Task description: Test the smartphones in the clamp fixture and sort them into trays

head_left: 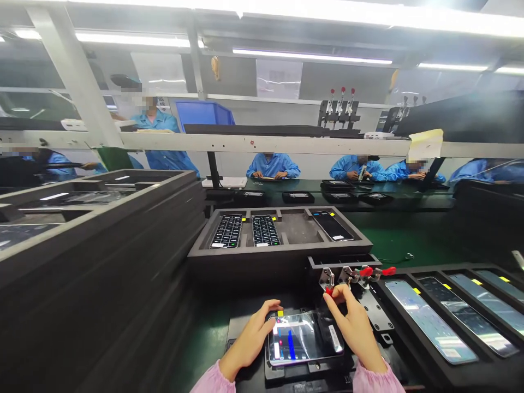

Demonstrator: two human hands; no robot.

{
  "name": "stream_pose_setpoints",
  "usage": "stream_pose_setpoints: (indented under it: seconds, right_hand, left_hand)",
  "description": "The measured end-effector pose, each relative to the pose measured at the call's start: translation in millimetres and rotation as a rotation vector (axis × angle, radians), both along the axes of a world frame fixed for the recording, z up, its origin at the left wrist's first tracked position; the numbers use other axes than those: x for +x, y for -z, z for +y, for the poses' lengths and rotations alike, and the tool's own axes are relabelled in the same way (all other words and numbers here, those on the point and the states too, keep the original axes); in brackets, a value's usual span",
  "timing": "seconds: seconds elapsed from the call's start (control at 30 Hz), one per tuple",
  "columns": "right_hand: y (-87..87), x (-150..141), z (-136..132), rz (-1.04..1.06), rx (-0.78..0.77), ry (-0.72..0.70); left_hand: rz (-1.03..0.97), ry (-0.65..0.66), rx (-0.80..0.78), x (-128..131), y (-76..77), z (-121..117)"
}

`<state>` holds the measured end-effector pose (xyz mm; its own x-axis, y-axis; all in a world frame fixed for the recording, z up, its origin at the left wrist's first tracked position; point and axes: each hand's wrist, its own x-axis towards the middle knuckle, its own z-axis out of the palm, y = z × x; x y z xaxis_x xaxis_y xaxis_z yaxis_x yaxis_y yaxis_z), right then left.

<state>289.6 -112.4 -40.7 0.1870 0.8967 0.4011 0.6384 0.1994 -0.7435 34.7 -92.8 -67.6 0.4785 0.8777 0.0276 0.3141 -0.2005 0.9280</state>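
A smartphone [305, 338] with a lit screen lies across a black fixture [282, 372] in front of me. Clear film with a white label covers part of it, and a yellow tag sticks out at its top left. My left hand [251, 335] grips the phone's left end, the thumb on its corner and the fingers bent along the far edge. My right hand [356, 322] pinches the red handle tip [328, 292] of a metal toggle clamp [326, 277] behind the phone's right end. More red clamp handles [365, 272] stand to the right.
A grey foam tray [229, 252] beyond the fixture holds several phones. Another tray [436, 277] of phones lies at right. Tall stacked trays [164, 262] wall off the left. A white rail [266, 144] crosses ahead; people in blue work behind it.
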Motion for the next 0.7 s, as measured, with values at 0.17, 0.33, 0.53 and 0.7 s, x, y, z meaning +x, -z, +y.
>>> stream_pose_setpoints:
  seconds: [0.17,0.33,0.53,0.7]
  right_hand:
    - [-2.3,-1,-1,0.012,-0.009,0.016]
    - [-2.0,-2,-2,0.021,-0.052,0.023]
    - [0.1,1,-1,0.020,-0.043,0.012]
    - [-1.6,-1,-2,0.012,-0.008,0.017]
  left_hand:
    - [-0.015,0.012,0.008,0,1.1,1]
    - [0.007,0.005,-0.017,-1,8.4,4]
    - [0.030,0.002,-0.014,-3,12.0,5]
    - [0.056,-0.006,0.000,-2,6.4,3]
